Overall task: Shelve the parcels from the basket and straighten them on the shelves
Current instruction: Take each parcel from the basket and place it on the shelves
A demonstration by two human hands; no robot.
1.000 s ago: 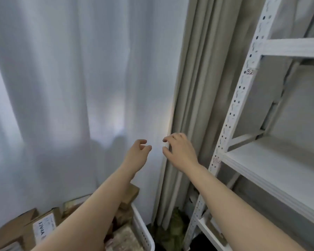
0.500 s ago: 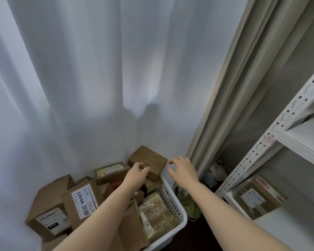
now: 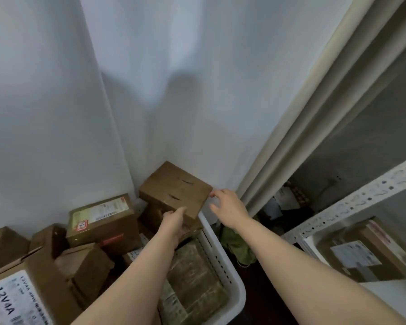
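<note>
Reaching into the basket (image 3: 220,245), the left hand (image 3: 174,222) is touching the near edge of the brown box (image 3: 176,187) topping the far-right pile; I cannot tell whether it is gripping. The right hand (image 3: 229,207) is hovering spread just beside the box. Both hands should be clamping opposite sides before lifting.

front box label: white sticker (image 3: 8,301) on the cardboard box (image 3: 47,275) at lower left; bold black "12V4A", running sideways. Finer print beside it is too blurred to read.
taped parcel label: pale sticker (image 3: 101,209) on top of the taped parcel (image 3: 117,228); small print illegible. Red-framed stamp (image 3: 82,224) at its near corner, characters unreadable.
taped parcel side: red strip (image 3: 110,239), text blurred.
top parcel (image 3: 174,186): two dark dashes on the upper face, nothing legible.
shelf parcel label: white-and-blue sticker (image 3: 355,255) on the shelf parcel (image 3: 384,245); print blurred.
shelf upright (image 3: 361,202): scrawled marks beside the holes, undecipherable.
</note>
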